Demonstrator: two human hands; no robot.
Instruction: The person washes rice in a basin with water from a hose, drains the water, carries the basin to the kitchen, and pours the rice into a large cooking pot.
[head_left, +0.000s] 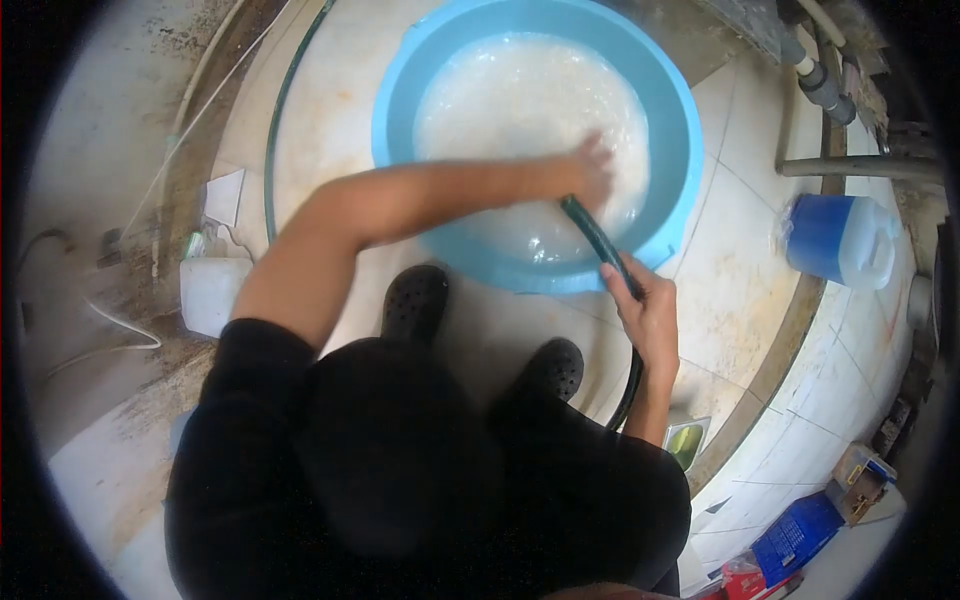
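Observation:
A light blue basin (688, 150) on the floor holds cloudy, whitish water (510, 110). Stretched across it from the left, my left hand (594, 170) is at the water on the basin's right side. That hand is blurred by motion; its fingers look apart and nothing shows in them. My right hand (645, 305) is closed around a dark green hose (592, 232) at the basin's near right rim. The hose's open end points into the basin, close to my left wrist. Its lower length runs down behind my right forearm.
A jug of blue liquid (830, 240) stands at the right, below a grey pipe (860, 168). A white container (213, 295) sits at the left. Another green hose length (275, 140) runs along the left floor. Blue packaging (795, 540) lies at lower right.

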